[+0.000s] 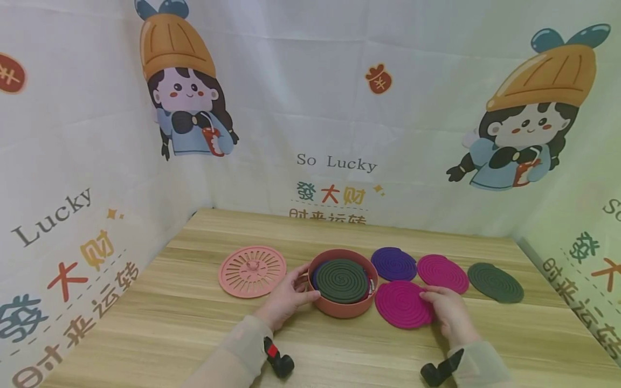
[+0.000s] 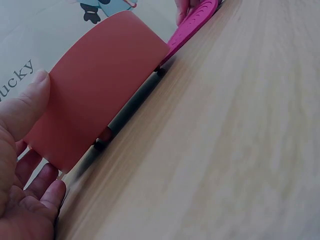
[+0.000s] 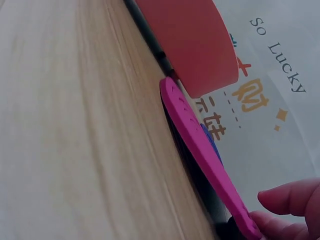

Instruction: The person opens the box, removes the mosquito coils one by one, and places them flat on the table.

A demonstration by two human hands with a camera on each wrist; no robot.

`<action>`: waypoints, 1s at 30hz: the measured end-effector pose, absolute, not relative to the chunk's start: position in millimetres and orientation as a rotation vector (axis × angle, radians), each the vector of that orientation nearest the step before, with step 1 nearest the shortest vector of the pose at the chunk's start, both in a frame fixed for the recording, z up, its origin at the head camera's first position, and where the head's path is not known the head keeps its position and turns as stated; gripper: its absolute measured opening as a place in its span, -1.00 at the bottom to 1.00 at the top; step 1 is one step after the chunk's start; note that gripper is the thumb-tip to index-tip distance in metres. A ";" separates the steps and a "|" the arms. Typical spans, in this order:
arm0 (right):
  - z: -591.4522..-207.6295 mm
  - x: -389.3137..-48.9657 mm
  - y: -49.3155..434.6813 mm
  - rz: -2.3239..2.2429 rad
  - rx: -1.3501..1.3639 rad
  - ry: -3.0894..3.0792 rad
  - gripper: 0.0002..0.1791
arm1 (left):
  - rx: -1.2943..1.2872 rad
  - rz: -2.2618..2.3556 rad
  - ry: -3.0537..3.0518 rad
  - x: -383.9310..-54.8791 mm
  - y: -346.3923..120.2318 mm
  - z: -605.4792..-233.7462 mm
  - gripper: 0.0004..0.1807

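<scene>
My left hand [image 1: 287, 297] holds a round reddish mosquito coil holder [image 1: 342, 310] by its left side, thumb on the near wall and fingers round the far side. Inside the holder a dark green mosquito coil [image 1: 342, 280] lies on top, with a blue edge showing under it. At the holder's right, a magenta mosquito coil [image 1: 404, 304] is pinched at its right edge by my right hand [image 1: 448, 312]. In the right wrist view, that magenta coil [image 3: 200, 150] slants beside the holder [image 3: 192, 45], a dark shadow beneath it.
Left of the holder lies a pink slotted lid [image 1: 252, 288] with a small knob. Behind and right of the held coil are a blue coil [image 1: 393, 264], a second magenta coil [image 1: 443, 274] and another dark green coil [image 1: 496, 283]. A printed cloth [image 1: 310, 108] hangs behind the wooden table [image 1: 160, 328].
</scene>
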State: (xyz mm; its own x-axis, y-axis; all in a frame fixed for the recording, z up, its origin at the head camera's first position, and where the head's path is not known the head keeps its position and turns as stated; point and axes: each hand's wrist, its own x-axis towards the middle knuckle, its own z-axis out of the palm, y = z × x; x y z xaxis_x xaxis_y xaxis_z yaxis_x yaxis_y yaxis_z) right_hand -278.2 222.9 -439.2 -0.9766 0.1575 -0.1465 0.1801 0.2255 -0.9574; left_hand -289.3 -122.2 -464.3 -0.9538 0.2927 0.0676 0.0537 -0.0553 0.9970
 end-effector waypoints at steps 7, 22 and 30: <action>-437.6 -277.4 222.0 -1.794 0.273 2.579 -0.55 | 0.381 2.129 2.035 -289.8 -123.0 -465.5 -0.11; -436.9 -275.6 223.3 -1.797 0.301 2.601 -0.51 | 0.385 2.123 2.043 -289.9 -123.4 -464.9 -0.10; -435.5 -275.0 225.4 -1.834 0.309 2.567 -0.49 | 0.382 2.117 2.054 -289.8 -123.3 -465.2 -0.10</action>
State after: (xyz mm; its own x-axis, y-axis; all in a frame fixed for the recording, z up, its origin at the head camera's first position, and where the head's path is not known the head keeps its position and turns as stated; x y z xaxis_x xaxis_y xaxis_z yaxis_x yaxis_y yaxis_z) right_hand -275.0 225.4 -435.5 -0.9805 0.1746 -0.0898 0.1415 0.3116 -0.9396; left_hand -289.8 -123.3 -465.2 -0.9533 0.2944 0.0671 0.0582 -0.0390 0.9975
